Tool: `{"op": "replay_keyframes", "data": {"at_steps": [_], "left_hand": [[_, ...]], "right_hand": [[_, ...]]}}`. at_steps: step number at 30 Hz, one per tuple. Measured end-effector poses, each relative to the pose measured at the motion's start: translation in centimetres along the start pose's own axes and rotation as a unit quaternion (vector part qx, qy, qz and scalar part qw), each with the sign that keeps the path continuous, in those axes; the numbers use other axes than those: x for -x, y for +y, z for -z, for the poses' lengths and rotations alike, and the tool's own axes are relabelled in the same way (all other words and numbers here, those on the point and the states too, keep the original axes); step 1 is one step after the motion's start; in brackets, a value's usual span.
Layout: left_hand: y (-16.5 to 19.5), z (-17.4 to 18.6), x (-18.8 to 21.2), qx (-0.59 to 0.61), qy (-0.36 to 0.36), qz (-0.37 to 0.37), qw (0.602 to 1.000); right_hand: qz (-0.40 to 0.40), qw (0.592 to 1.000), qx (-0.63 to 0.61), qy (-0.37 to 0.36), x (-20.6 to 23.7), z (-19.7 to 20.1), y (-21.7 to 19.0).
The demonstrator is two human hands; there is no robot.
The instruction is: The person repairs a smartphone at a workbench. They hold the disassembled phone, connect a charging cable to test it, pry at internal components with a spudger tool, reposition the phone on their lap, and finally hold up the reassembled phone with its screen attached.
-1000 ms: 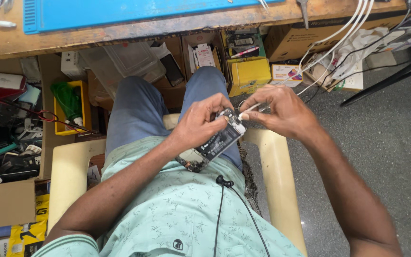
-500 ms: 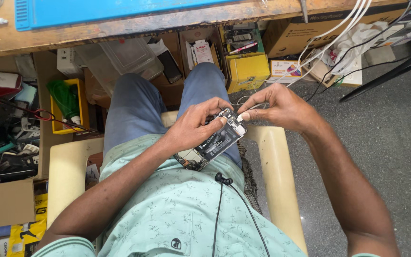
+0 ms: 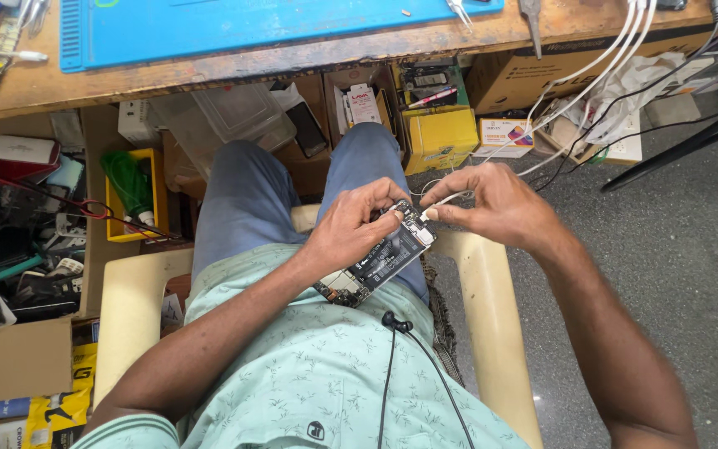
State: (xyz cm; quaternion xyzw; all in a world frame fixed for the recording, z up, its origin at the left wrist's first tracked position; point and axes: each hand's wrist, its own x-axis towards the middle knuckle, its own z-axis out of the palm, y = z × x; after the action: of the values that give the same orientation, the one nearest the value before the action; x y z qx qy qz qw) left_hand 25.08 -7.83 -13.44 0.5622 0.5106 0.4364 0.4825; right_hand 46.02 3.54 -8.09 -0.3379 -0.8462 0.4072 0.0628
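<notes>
An opened phone [image 3: 380, 258] with its back cover off lies over my lap, its circuit board and battery showing. My left hand [image 3: 355, 224] grips the phone from the left side, thumb and fingers over its upper half. My right hand [image 3: 488, 204] pinches the end of a white cable [image 3: 542, 108] against the phone's top end. The cable runs up from my right hand to the wooden workbench [image 3: 292, 58]. I sit in a cream plastic chair [image 3: 492, 308], wearing blue jeans and a light green shirt.
A blue work mat [image 3: 251, 21] lies on the workbench, tweezers near its right end. Beneath the bench stand a yellow box [image 3: 442, 137], cardboard boxes and clear containers. A bin with green parts [image 3: 130, 191] and cluttered tools fill the left. Grey floor lies to the right.
My head has tilted so more of the workbench top shows. Both hands stay on the phone, the right hand has drawn slightly right with the cable end at the phone's top.
</notes>
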Motion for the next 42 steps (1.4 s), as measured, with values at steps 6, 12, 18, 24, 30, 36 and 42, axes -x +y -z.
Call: {"op": "replay_keyframes", "data": {"at_steps": [6,12,18,24,30,36,42], "left_hand": [[1.0,-0.1,0.3,-0.043,0.015,-0.009,0.999],[2.0,0.0,0.5,-0.078,0.013,0.024,0.997],[2.3,0.0,0.7,-0.058,-0.004,0.019,0.998],[1.8,0.0,0.6,-0.059,-0.010,-0.014,0.998],[1.6,-0.1,0.6,-0.079,-0.008,-0.018,0.997],[1.8,-0.4,0.5,-0.092,0.012,0.024,0.995],[1.8,-0.6,0.5,-0.093,0.033,-0.006,0.995]], "right_hand": [[-0.053,0.998,-0.029,0.035,0.7,-1.2,-0.7],[0.112,0.989,0.064,0.076,1.3,-1.6,-0.4],[0.153,0.987,-0.008,0.052,1.1,-0.8,1.5],[0.201,0.977,-0.073,0.015,0.2,-0.6,3.4],[0.155,0.978,-0.137,-0.001,0.1,-1.2,3.9],[0.099,0.993,-0.046,0.032,0.5,-0.9,2.5],[0.030,0.998,-0.003,0.050,1.3,-1.0,0.7]]}}
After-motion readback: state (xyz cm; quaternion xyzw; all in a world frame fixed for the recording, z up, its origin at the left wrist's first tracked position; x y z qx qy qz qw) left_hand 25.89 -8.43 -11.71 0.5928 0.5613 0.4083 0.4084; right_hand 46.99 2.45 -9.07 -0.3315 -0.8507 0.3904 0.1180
